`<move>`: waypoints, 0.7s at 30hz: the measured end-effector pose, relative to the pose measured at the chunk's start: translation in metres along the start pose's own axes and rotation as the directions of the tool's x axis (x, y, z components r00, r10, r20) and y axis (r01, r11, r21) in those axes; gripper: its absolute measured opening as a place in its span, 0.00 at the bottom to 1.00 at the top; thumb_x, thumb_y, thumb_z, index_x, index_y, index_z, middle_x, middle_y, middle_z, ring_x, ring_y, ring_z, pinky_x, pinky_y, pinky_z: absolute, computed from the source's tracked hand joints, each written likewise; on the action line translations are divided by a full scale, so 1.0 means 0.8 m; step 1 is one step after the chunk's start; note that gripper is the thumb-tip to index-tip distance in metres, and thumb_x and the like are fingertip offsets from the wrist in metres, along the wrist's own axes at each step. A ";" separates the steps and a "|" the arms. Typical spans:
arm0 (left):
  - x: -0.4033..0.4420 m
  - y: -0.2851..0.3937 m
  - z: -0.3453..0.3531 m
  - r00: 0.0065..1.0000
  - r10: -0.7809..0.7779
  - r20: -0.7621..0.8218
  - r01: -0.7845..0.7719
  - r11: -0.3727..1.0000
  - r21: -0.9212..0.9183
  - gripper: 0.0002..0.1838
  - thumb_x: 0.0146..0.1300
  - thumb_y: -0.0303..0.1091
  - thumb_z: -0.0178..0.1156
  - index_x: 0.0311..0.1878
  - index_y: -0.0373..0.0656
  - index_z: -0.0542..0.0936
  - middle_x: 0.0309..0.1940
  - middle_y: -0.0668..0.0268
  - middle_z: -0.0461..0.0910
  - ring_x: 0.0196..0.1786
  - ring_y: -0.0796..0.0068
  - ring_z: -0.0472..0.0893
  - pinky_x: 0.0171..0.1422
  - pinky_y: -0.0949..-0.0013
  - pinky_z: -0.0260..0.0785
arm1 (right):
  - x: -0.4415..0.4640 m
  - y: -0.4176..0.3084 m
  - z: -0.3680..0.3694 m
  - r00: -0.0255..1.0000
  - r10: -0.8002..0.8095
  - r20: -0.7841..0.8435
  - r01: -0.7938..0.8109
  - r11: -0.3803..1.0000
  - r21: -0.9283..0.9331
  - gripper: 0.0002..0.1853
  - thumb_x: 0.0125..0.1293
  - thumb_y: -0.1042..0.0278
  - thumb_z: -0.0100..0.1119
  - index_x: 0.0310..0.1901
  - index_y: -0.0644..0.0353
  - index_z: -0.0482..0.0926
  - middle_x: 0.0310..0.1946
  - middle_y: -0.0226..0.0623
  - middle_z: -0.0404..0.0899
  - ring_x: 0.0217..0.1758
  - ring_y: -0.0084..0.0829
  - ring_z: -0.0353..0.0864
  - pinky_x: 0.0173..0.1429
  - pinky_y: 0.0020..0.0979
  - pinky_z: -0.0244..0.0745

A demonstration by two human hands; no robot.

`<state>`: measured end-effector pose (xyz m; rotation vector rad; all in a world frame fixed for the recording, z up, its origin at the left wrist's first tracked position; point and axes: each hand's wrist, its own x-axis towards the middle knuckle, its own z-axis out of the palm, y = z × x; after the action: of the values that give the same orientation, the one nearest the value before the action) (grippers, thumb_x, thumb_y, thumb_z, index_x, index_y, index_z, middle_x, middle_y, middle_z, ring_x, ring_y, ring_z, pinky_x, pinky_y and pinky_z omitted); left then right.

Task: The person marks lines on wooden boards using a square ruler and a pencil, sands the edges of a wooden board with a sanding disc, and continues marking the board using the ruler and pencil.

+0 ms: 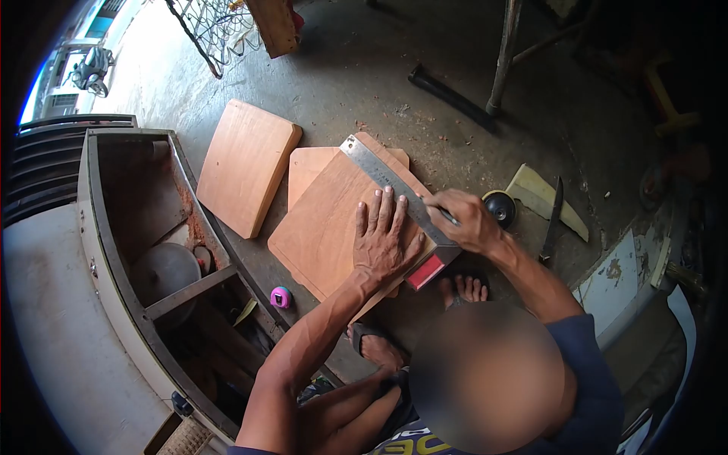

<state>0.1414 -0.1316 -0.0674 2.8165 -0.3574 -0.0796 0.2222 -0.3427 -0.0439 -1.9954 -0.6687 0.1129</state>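
Note:
My left hand (383,235) lies flat with fingers spread on a wooden board (318,227). Its fingertips reach the edge of a steel try square (371,165), whose blade lies slantwise along the board's right side. The square's red-faced stock (425,271) sits at the near edge. My right hand (470,221) is closed around a thin dark pencil (447,216), held against the blade's outer edge; its tip is too small to make out. Under this board another wooden board (303,167) shows partly, and a thicker wooden piece (246,163) lies to the left.
A pink tape measure (280,296) lies on the floor near an open metal cabinet (159,220). To the right are a round black-and-yellow object (500,206), a pale flat piece (542,196) and a dark blade (555,220). A black tube (453,98) lies farther back.

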 end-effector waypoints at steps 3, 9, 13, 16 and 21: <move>0.001 0.006 0.000 0.999 -0.015 0.029 0.014 0.999 0.047 0.44 0.71 0.62 0.55 0.82 0.44 0.61 0.84 0.50 0.53 0.87 0.51 0.49 0.89 0.44 0.30 | -0.077 -0.025 -0.049 0.981 0.142 0.128 -0.137 0.989 -0.046 0.07 0.68 0.73 0.64 0.44 0.65 0.83 0.34 0.50 0.85 0.40 0.52 0.87 0.45 0.45 0.81; 0.001 0.002 -0.001 1.000 -0.004 -0.014 0.004 1.000 0.005 0.42 0.71 0.58 0.57 0.80 0.42 0.64 0.83 0.48 0.56 0.86 0.49 0.51 0.88 0.44 0.33 | -0.055 -0.047 -0.088 0.920 0.385 0.069 -0.389 0.920 0.050 0.09 0.68 0.72 0.64 0.44 0.67 0.87 0.34 0.48 0.89 0.38 0.37 0.92 0.43 0.34 0.83; 0.001 0.000 0.001 1.000 -0.007 -0.019 0.007 1.000 -0.004 0.42 0.70 0.58 0.58 0.80 0.42 0.64 0.83 0.48 0.56 0.86 0.49 0.51 0.88 0.44 0.33 | 0.043 -0.001 -0.023 0.982 0.190 0.012 -0.191 0.979 0.068 0.16 0.72 0.61 0.63 0.56 0.60 0.86 0.51 0.51 0.88 0.56 0.44 0.89 0.60 0.39 0.82; 0.002 0.001 -0.002 1.000 0.000 -0.028 0.000 1.000 -0.007 0.42 0.69 0.58 0.58 0.80 0.43 0.64 0.83 0.49 0.56 0.86 0.50 0.52 0.88 0.44 0.34 | 0.130 0.028 0.035 0.998 0.056 -0.003 -0.056 0.998 0.004 0.19 0.73 0.55 0.60 0.57 0.56 0.86 0.50 0.49 0.88 0.53 0.48 0.88 0.62 0.42 0.81; 0.003 0.001 0.000 1.000 -0.006 -0.023 0.006 1.000 0.003 0.43 0.69 0.58 0.58 0.80 0.44 0.64 0.83 0.50 0.56 0.86 0.50 0.52 0.88 0.45 0.34 | 0.186 0.034 0.059 0.985 0.097 0.142 -0.083 0.991 -0.101 0.20 0.70 0.57 0.63 0.58 0.56 0.87 0.51 0.44 0.89 0.49 0.45 0.87 0.63 0.41 0.80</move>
<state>0.1435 -0.1328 -0.0676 2.8189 -0.3436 -0.0478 0.3425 -0.2411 -0.0615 -2.1241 -0.6883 0.2900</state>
